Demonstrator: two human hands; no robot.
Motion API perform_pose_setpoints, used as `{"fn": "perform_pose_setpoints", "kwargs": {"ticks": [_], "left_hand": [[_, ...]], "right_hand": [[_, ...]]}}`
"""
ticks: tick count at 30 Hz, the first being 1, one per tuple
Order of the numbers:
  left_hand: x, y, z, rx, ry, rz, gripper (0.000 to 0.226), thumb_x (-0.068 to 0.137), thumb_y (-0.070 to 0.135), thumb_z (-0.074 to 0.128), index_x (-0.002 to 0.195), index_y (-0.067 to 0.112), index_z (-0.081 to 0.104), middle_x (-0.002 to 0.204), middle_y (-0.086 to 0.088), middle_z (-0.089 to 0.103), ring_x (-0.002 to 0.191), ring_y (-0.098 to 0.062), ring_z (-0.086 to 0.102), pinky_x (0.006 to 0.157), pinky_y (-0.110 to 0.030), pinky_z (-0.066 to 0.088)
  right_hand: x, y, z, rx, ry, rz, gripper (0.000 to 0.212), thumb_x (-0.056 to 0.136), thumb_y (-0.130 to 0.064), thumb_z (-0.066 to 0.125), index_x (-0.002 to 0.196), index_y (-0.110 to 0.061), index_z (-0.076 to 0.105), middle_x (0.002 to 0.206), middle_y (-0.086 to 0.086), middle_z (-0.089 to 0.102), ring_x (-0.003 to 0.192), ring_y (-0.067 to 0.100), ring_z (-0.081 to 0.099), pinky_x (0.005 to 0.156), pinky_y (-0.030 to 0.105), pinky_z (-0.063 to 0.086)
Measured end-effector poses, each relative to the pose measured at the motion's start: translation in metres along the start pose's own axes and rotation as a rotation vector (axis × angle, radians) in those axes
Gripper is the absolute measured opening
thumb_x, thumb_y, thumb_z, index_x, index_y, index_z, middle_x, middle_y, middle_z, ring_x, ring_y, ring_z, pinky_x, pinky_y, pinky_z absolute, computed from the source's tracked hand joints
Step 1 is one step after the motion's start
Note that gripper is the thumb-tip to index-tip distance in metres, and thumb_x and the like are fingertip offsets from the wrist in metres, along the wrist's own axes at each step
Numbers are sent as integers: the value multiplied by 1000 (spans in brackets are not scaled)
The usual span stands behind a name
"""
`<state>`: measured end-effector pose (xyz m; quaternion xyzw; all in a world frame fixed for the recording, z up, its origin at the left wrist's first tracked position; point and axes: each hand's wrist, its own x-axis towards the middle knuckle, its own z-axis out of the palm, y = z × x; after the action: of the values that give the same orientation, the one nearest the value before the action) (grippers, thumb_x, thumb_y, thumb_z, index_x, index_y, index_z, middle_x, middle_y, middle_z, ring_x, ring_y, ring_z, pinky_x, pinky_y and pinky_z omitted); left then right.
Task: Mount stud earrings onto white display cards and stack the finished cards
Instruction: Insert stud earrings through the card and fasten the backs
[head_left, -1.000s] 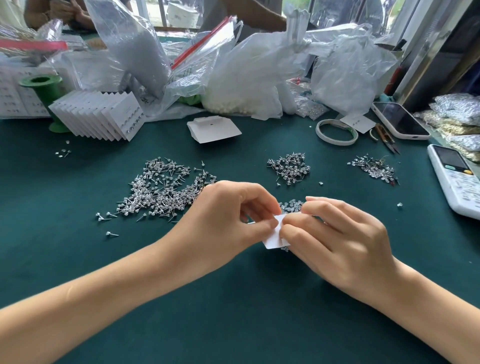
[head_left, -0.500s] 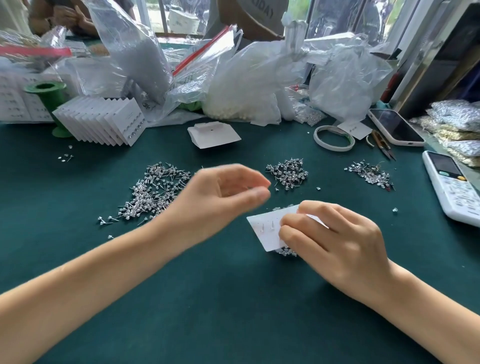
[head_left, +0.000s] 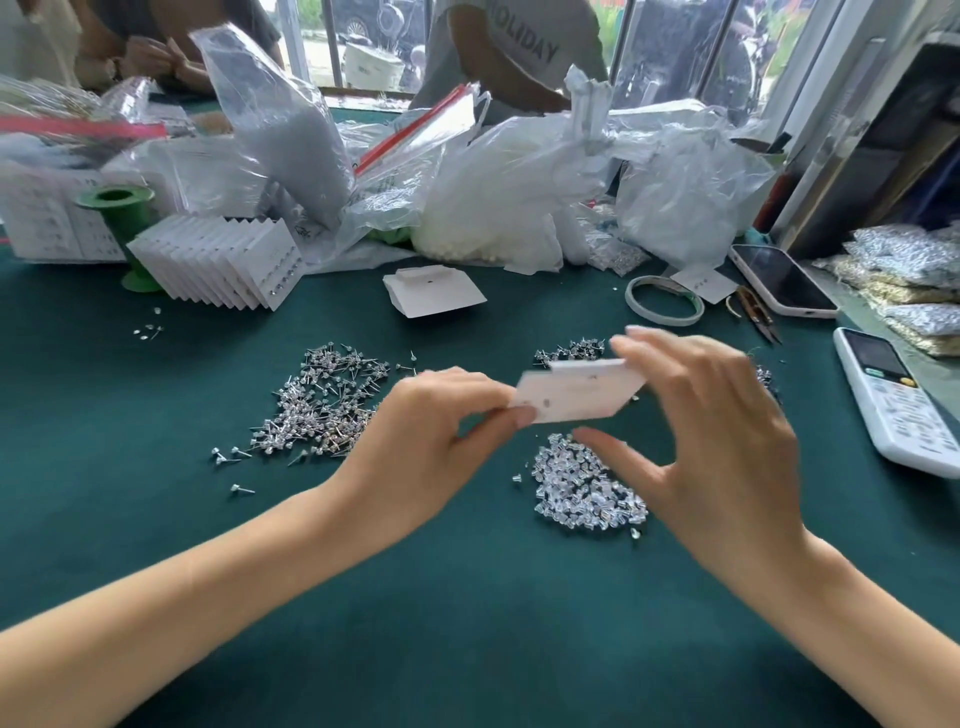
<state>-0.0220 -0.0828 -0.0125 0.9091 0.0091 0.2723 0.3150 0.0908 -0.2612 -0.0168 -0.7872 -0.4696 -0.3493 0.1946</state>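
The white display card (head_left: 579, 388) is held in the air above the green table (head_left: 467, 597), over the space between the piles of parts. Its long axis runs from about 8 o'clock at the low left corner to 2 o'clock at the raised right edge, its face tipped toward the camera; a few small marks show on it, too blurred to tell whether they are studs or holes.

The left hand (head_left: 431, 441) pinches the card's low left corner between thumb and forefinger, so the card extends from that grip toward 2 o'clock. The right hand (head_left: 722, 447) is spread, fingers (head_left: 654, 343) reaching over the card's right edge and thumb (head_left: 618, 457) well below it; blur hides whether the fingers touch the card.

Directly under the card, at 6 o'clock, lies the heap of clear earring backs (head_left: 587, 486), nearer the right thumb. The large scatter of stud earrings (head_left: 322, 400) lies at 9 o'clock, beside the left hand. The stack of finished cards (head_left: 218, 262) leans at 10 o'clock, far across the table, on the left hand's side. By my reckoning, the left hand is better placed to carry the card there.
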Motion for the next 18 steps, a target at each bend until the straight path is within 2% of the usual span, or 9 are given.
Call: {"fn": "perform_pose_setpoints", "kwargs": {"ticks": [3, 4, 6, 7, 9, 11, 13, 15, 18], "left_hand": [[8, 0, -7, -499, -120, -308, 17, 88, 21, 62, 81, 10, 74, 76, -4, 72, 66, -9, 54, 67, -23, 45], [10, 0, -10, -567, -162, -345, 16, 87, 19, 62, 83, 11, 75, 80, -2, 74, 68, -7, 56, 68, -19, 47], [10, 0, -12, -620, -265, -372, 14, 87, 21, 63, 83, 17, 75, 79, 6, 74, 68, -1, 58, 67, -10, 45], [10, 1, -12, -592, -286, -382, 12, 87, 25, 64, 84, 22, 75, 79, 11, 74, 69, 2, 59, 67, -8, 43], [8, -3, -11, -342, -245, -348, 21, 82, 41, 66, 99, 31, 71, 91, 20, 71, 81, 7, 61, 72, -10, 41], [6, -8, -14, 30, -142, -226, 66, 72, 59, 66, 130, 32, 52, 119, 21, 59, 105, 5, 52, 88, -14, 36], [4, -11, -22, 221, -39, -58, 89, 69, 62, 68, 142, 21, 38, 137, 11, 47, 118, 2, 37, 101, -19, 27], [1, -15, -30, 295, 13, 50, 85, 69, 54, 69, 139, 15, 43, 137, 5, 49, 119, -4, 35, 102, -18, 23], [-3, -23, -41, 313, 49, 82, 73, 70, 44, 72, 131, 10, 52, 129, 1, 57, 115, -8, 40, 100, -19, 25]], "right_hand": [[11, -3, -10, 512, -129, 438, 50, 74, -53, 69, 117, -30, 59, 104, -20, 68, 106, 3, 55, 88, 10, 36], [14, -3, -12, 700, -168, 533, 41, 71, -53, 68, 108, -34, 63, 93, -20, 72, 94, 1, 61, 81, 12, 41], [19, -3, -12, 884, -201, 613, 21, 73, -42, 71, 89, -29, 68, 77, -10, 74, 66, 14, 63, 65, 29, 46], [22, -4, -13, 941, -220, 648, 12, 76, -32, 72, 85, -24, 69, 73, -5, 74, 61, 22, 61, 58, 33, 46], [26, -8, -11, 1052, -268, 720, 4, 81, -15, 71, 83, -16, 68, 71, 2, 75, 61, 18, 64, 58, 27, 48], [31, -12, -6, 1129, -314, 777, 4, 83, -9, 70, 84, -11, 67, 73, 5, 75, 62, 12, 67, 60, 18, 51], [39, -18, 0, 1206, -346, 819, 4, 83, -6, 69, 85, -9, 66, 73, 6, 75, 59, 9, 67, 57, 14, 51], [47, -26, 8, 1285, -372, 836, 5, 84, -4, 68, 84, -8, 65, 69, 4, 74, 53, 6, 63, 50, 11, 46], [56, -39, 22, 1314, -433, 829, 6, 85, -6, 69, 83, -10, 66, 68, 4, 73, 51, 5, 61, 48, 8, 42]]}}
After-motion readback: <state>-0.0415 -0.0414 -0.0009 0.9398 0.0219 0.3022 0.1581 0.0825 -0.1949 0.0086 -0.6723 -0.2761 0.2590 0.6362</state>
